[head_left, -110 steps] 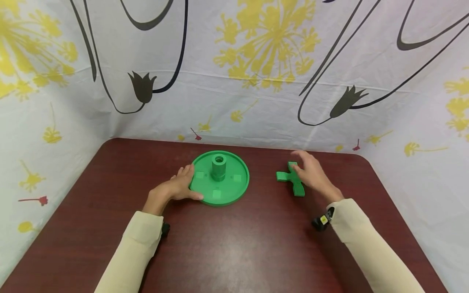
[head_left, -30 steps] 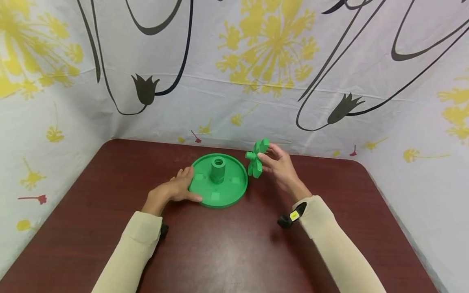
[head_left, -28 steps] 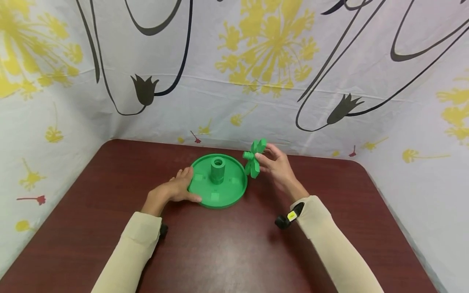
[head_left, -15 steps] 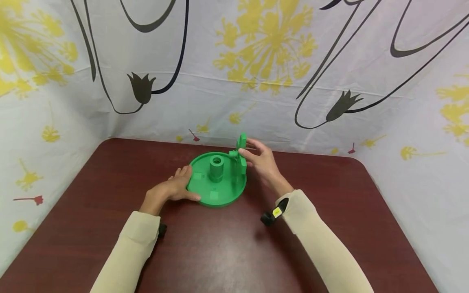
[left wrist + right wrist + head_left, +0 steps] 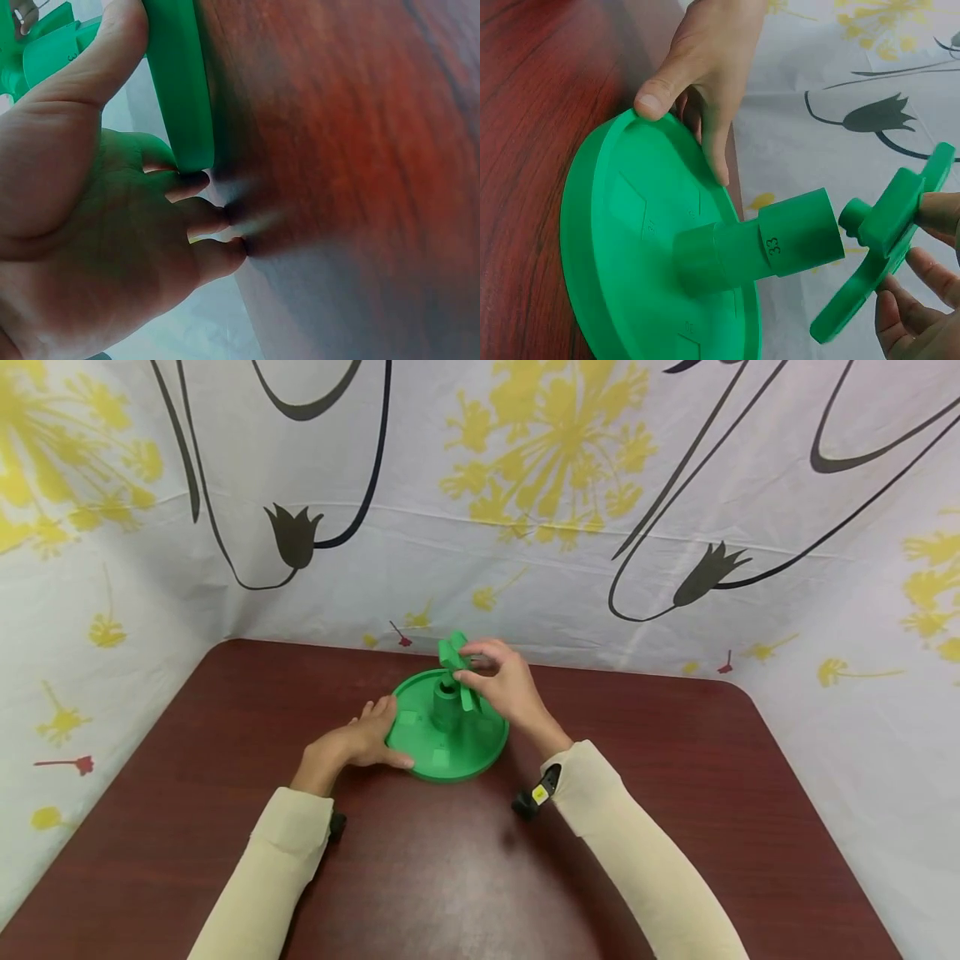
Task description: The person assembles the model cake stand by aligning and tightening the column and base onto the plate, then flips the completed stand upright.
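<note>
Green cross point(image 5: 894, 214) in right hand point(image 5: 507, 683), peg point(image 5: 852, 217) just clear of post rim point(image 5: 831, 224).

The glossy red-brown table point(image 5: 450, 877), seemingly wood under the glare, carries a rimmed green disc point(image 5: 452, 743).

Free room is stretching in front of the round green plastic disc point(image 5: 472, 759); the left hand point(image 5: 362, 742) is blocking its left rim.
</note>
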